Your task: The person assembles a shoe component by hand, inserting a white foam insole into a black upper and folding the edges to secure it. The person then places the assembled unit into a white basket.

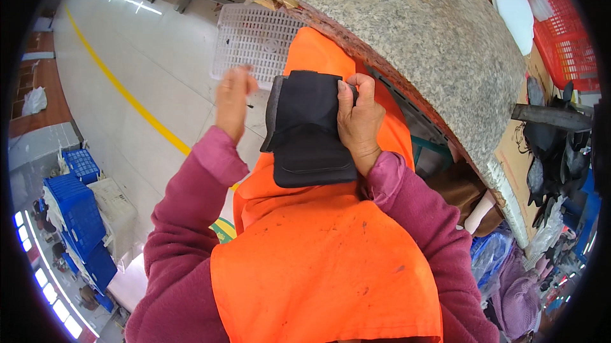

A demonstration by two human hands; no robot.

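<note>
A black piece of padded fabric (312, 111), folded or layered and with a stitched lower edge, lies over the orange apron (331, 260) on my lap. My right hand (361, 117) grips its right edge, thumb on top and fingers curled behind. A strip of grey lining shows along the fabric's left side. My left hand (234, 102) is raised to the left of the fabric, apart from it. Motion smears its fingers, so their pose is unclear.
A stone-topped bench (407, 31) curves along my right. Beneath its edge, ahead of my knees, stands a white plastic basket (254, 34). Dark pieces (560, 146) and a red crate (576, 56) are at the far right. Blue crates (76, 212) stand on the left.
</note>
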